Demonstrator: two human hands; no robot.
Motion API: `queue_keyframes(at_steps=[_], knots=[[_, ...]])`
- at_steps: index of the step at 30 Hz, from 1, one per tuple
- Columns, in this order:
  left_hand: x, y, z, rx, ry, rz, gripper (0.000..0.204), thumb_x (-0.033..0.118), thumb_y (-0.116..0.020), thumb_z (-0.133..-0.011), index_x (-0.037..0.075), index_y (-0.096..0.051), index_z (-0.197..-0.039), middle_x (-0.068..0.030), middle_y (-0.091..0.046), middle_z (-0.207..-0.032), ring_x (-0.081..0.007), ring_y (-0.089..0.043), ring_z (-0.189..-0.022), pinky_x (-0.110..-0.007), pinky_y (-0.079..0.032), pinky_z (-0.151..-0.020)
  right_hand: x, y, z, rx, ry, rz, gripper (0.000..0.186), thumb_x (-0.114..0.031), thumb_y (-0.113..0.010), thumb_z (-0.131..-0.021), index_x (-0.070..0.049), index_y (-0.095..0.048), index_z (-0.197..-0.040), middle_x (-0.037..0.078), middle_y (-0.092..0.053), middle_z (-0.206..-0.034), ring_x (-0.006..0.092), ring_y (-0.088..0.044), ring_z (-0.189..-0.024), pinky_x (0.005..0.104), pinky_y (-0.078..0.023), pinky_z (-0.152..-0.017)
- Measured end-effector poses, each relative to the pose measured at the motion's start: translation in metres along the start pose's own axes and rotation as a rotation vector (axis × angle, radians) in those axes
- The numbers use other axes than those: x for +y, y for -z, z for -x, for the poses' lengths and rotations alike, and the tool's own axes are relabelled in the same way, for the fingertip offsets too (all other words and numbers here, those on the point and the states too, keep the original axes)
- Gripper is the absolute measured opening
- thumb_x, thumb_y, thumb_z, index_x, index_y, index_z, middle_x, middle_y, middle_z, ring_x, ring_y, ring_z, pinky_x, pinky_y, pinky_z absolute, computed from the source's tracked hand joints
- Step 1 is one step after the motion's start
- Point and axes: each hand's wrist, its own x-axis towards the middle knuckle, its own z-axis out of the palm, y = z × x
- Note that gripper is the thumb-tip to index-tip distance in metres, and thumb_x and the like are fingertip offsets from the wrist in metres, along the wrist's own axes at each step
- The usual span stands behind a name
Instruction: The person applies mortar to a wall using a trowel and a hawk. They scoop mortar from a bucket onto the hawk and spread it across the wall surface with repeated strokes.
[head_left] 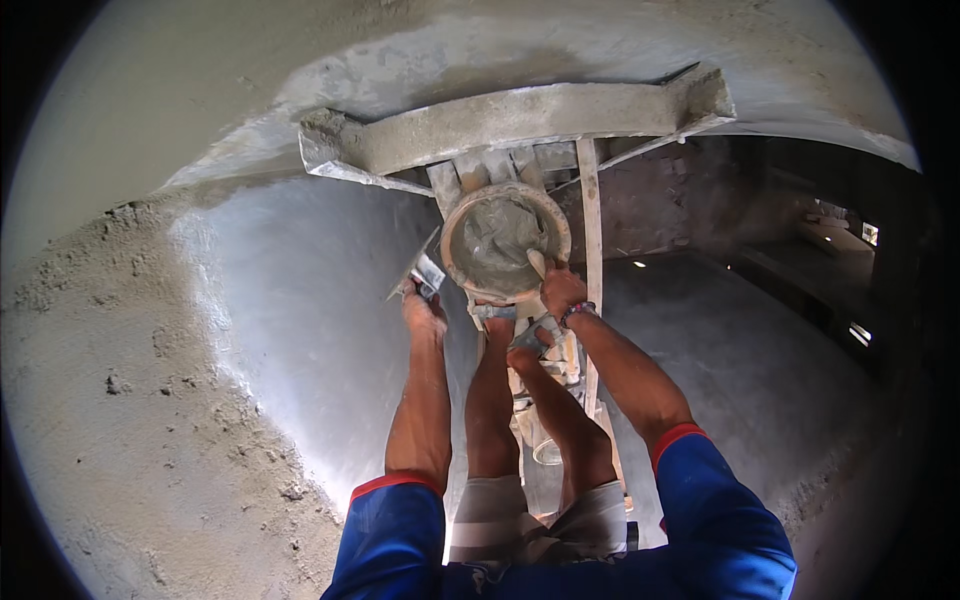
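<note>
My left hand (422,300) grips a flat metal trowel (426,270), held tilted at the left of a round tub (452,239). The tub holds wet grey mortar (500,230) and sits on a narrow timber platform. My right hand (562,288) is closed on a wooden-handled tool (537,262) at the tub's right rim; the tool's far end is hard to make out in the mortar. Below the tub, my legs stand on the timber framework, feet in grey sandals (533,335).
A grey board frame (500,125) crosses above the tub under curved plaster. An upright batten (590,200) stands right of it. A rough plastered wall (120,380) fills the left. A dusty floor (730,350) lies far below at right, with dark masonry behind.
</note>
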Motion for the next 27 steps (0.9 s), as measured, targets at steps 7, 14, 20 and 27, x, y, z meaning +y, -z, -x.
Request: queue_keyframes(at_steps=[7,14,20,27], knots=[[-0.023,-0.030,-0.055,-0.067,-0.151,0.047,0.021,0.028,-0.052,-0.103,0.015,-0.063,-0.090,-0.0010,-0.066,-0.098,-0.0158,-0.060,-0.091,-0.033,-0.044,-0.085,-0.006,0.031,-0.004,0.017,0.178,0.104,0.043,-0.013,-0.059,-0.085,0.004,-0.052,-0.124,0.029,-0.066,-0.103,0.0381,-0.071,-0.085,0.0482,-0.058,-0.074],[-0.035,-0.063,-0.022,-0.101,-0.110,-0.025,0.021,0.030,-0.060,-0.100,0.011,-0.063,-0.092,-0.0015,-0.064,-0.084,-0.0170,-0.061,-0.077,-0.034,-0.048,-0.072,-0.033,0.139,0.022,-0.067,0.241,0.479,0.036,-0.013,-0.057,-0.087,0.002,-0.064,-0.119,0.021,-0.069,-0.108,0.0319,-0.071,-0.094,0.0409,-0.059,-0.077],[-0.061,-0.068,-0.020,-0.093,-0.132,0.103,0.015,0.021,-0.061,-0.094,0.007,-0.057,-0.097,-0.0059,-0.061,-0.092,-0.0226,-0.060,-0.086,-0.044,-0.051,-0.079,-0.037,0.094,-0.036,-0.027,0.339,0.625,0.026,-0.015,-0.054,-0.089,-0.009,-0.072,-0.105,0.016,-0.072,-0.101,0.0337,-0.072,-0.095,0.0446,-0.058,-0.082],[-0.059,-0.075,-0.002,-0.050,-0.088,0.164,0.020,0.024,-0.062,-0.098,0.010,-0.060,-0.084,-0.0055,-0.063,-0.086,-0.0220,-0.061,-0.082,-0.043,-0.052,-0.076,0.013,0.088,-0.073,-0.429,0.350,0.435,0.044,-0.026,-0.066,-0.078,-0.008,-0.068,-0.118,0.020,-0.070,-0.110,0.0361,-0.067,-0.105,0.0436,-0.055,-0.091]])
